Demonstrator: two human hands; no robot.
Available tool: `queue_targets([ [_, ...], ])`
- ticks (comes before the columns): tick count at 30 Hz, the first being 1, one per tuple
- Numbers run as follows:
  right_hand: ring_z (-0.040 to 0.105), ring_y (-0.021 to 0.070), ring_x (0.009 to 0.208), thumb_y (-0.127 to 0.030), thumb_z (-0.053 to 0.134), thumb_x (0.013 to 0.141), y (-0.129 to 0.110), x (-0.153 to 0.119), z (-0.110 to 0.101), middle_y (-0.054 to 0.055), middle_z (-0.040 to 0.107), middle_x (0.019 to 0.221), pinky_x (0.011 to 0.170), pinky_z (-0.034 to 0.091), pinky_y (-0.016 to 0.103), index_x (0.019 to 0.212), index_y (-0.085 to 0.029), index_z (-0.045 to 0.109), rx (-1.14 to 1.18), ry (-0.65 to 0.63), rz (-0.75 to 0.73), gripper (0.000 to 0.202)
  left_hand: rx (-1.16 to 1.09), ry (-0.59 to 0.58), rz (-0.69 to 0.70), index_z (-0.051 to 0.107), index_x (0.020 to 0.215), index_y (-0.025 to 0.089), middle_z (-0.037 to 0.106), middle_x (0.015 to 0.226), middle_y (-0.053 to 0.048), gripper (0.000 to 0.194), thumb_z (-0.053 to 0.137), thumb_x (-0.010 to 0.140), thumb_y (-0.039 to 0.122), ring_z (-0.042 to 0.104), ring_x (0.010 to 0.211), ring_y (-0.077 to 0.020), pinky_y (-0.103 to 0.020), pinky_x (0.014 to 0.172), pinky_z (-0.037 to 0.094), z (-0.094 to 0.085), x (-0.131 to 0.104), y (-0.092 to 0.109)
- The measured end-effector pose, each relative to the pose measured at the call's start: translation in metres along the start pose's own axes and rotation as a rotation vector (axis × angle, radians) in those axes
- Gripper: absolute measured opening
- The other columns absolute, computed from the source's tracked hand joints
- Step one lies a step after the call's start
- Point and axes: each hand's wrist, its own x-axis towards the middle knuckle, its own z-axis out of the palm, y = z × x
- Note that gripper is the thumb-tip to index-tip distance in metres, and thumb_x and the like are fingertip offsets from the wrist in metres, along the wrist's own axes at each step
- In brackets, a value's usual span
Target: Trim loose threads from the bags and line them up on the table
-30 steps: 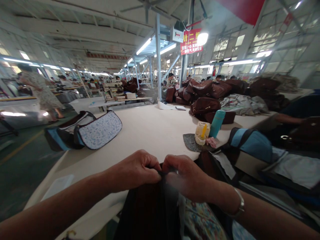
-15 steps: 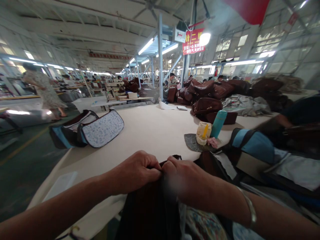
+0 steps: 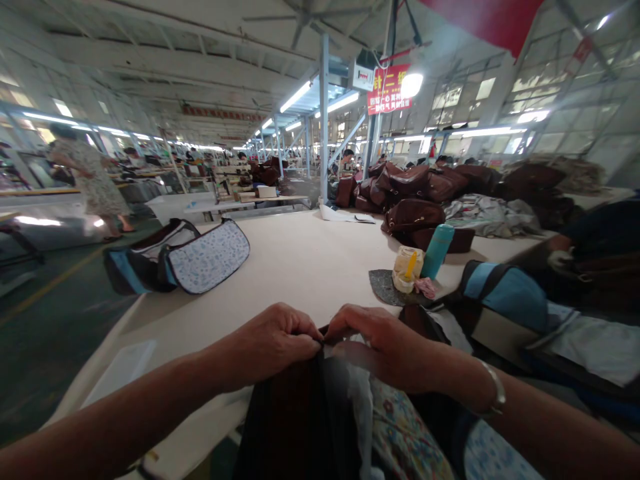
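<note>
A dark brown and black bag (image 3: 295, 420) with a patterned, flowered lining (image 3: 405, 427) hangs at the table's near edge, below my hands. My left hand (image 3: 277, 337) pinches the bag's top edge between thumb and bent fingers. Close beside it, my right hand (image 3: 383, 343) grips the same edge with thumb and forefinger, and white fabric shows just under it. The two sets of fingertips nearly meet. What lies right between the fingertips is too small to make out.
On the pale table (image 3: 300, 267) lies an open blue-and-black bag (image 3: 207, 257) at left. A teal bottle (image 3: 437, 252) and a glue pot (image 3: 407, 269) stand at right. Brown bags (image 3: 415, 180) are heaped behind, blue bags (image 3: 505, 290) lie at right. A co-worker's gloved hand (image 3: 560, 260) shows far right.
My right hand has opened its grip somewhat and shifted slightly right, uncovering white fabric and more flowered lining. My left hand keeps its pinch. The co-worker's hand has moved a little.
</note>
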Motion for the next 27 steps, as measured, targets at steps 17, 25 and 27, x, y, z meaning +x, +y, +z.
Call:
queue_targets([
  [17,0.047,0.0152,0.072,-0.015,0.049,0.09,0.01,0.007,0.03,0.003,0.055,0.085,0.067,0.037,0.029,0.089,-0.018,0.051,-0.039,0.0,-0.019,0.003,-0.048,-0.08,0.003,0.063,0.081,0.014,0.042,0.063,0.005,0.025,0.059,0.084,0.039,0.033,0.058,-0.0103,-0.025,0.054,0.026,-0.006,0.005,-0.008],
  [25,0.032,0.0086,0.063,-0.04,0.058,0.094,0.016,0.005,0.063,-0.005,0.038,0.069,0.053,0.025,0.021,0.081,-0.017,0.051,1.109,0.051,0.317,0.028,0.159,-0.1,0.125,0.058,0.071,0.015,0.047,0.071,0.005,0.025,0.055,0.089,0.031,0.042,0.067,-0.0096,-0.024,0.061,0.032,-0.008,-0.002,-0.003],
  [27,0.032,0.0085,0.064,-0.042,0.057,0.096,0.015,0.001,0.06,-0.004,0.039,0.071,0.054,0.026,0.021,0.083,-0.016,0.051,1.078,0.051,0.269,0.029,0.164,-0.087,0.137,0.057,0.068,0.015,0.048,0.071,0.005,0.024,0.055,0.089,0.028,0.044,0.067,-0.0094,-0.024,0.062,0.034,-0.006,-0.003,0.0],
])
